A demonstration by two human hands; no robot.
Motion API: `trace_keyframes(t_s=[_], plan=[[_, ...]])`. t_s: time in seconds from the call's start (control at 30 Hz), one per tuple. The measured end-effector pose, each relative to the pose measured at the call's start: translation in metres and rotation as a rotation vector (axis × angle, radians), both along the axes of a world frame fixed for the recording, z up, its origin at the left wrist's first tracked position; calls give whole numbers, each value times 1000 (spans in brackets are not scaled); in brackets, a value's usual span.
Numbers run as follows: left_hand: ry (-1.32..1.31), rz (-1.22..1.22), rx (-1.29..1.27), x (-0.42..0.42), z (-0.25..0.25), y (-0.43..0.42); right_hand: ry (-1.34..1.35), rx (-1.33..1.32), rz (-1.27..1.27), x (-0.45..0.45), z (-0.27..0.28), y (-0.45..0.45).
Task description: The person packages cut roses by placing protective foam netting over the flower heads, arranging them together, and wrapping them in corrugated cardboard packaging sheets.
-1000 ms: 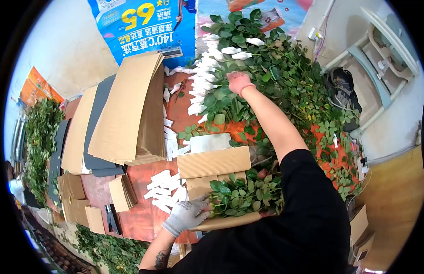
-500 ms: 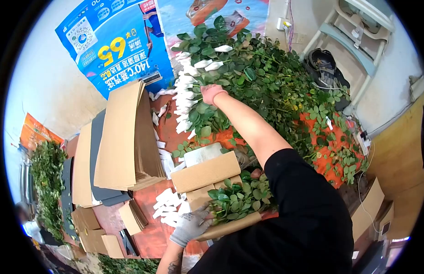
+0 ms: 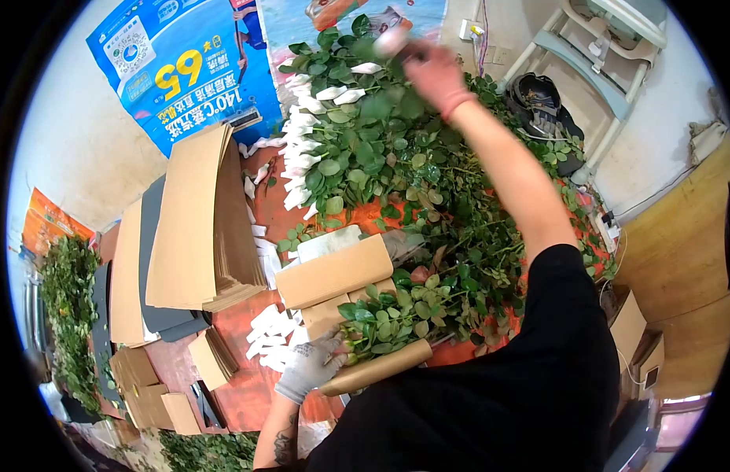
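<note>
Looks partway done imo, with white-wrapped buds (image 3: 300, 149) lined up upper centre and loose white sleeves (image 3: 272, 344) unused lower centre, left hand (image 3: 308, 370) in a loose half-open grip against the leafy bunch (image 3: 408, 316), hiding its ends, right hand (image 3: 437, 79) too blurry to tell its grip.
</note>
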State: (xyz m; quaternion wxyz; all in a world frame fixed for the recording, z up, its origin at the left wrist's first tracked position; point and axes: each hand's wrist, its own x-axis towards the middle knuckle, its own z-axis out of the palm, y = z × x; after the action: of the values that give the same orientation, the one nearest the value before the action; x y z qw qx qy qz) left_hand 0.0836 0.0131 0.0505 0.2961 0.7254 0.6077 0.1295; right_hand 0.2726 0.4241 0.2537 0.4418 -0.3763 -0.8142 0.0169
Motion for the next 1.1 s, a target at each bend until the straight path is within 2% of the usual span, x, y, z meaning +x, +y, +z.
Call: trace_keyframes(t_s=[0.03, 0.07, 0.1, 0.13, 0.23, 0.3, 0.33, 0.37, 0.43, 0.5, 0.53, 0.57, 0.6, 0.63, 0.67, 0.7, 0.77, 0.8, 0.83, 0.9, 1.0, 1.03, 1.1], plan=[[1, 3, 2, 0, 0, -1, 162, 15, 46, 24, 11, 31], [0, 15, -24, 0, -1, -1, 0, 188, -175, 57, 30, 44], [-14, 19, -21, -1, -1, -1, 235, 322, -143, 94, 45, 75], [3, 7, -25, -2, -1, -2, 483, 27, -142, 154, 67, 112], [-34, -3, -49, 3, 10, 1, 708, 427, -509, 234, 131, 53], [-61, 19, -29, 2, 10, 0, 1291, 400, 170, 317, 164, 58], [-70, 31, -6, 2, 7, -2, 1260, 454, 49, 336, 176, 42], [-77, 19, -3, 0, 5, 0, 1298, 405, 181, 342, 182, 20], [-28, 34, 0, -1, -1, -3, 1014, 295, 164, 326, 184, -15], [-28, 107, -3, 5, -2, -3, 521, 396, -132, 273, 163, -50], [-38, 98, 181, 2, -19, -7, 229, 391, -263, 243, 142, -71], [-39, 92, 236, 1, -22, -9, -95, 436, -389, 199, 117, -103], [-21, 116, 196, 3, -18, -8, -326, 451, -263, 161, 85, -128], [-48, 99, 282, 3, -22, -9, -465, 445, -43, 142, 48, -138], [-42, 106, 162, 4, -14, -6, -642, 579, 157, 111, 13, -160], [-38, 97, 54, 3, -6, -5, -751, 534, 248, 85, -22, -184], [-29, 81, 17, -1, -6, -4, -778, 541, 438, 61, -93, -213], [-26, 49, 15, -1, -7, -3, -839, 384, 427, 54, -135, -223], [-33, 57, 17, -2, -13, -3, -878, 332, 440, 38, -148, -235], [20, 15, 205, -4, -31, -4, -928, 320, 488, 8, -159, -258], [8, 47, 185, -1, -27, -7, -1080, 245, 479, 2, -206, -256], [3, 43, 165, -2, -24, -6, -1080, 249, 488, 0, -206, -255], [25, 52, 152, -1, -19, -6, -1197, 41, 569, 0, -207, -253]])
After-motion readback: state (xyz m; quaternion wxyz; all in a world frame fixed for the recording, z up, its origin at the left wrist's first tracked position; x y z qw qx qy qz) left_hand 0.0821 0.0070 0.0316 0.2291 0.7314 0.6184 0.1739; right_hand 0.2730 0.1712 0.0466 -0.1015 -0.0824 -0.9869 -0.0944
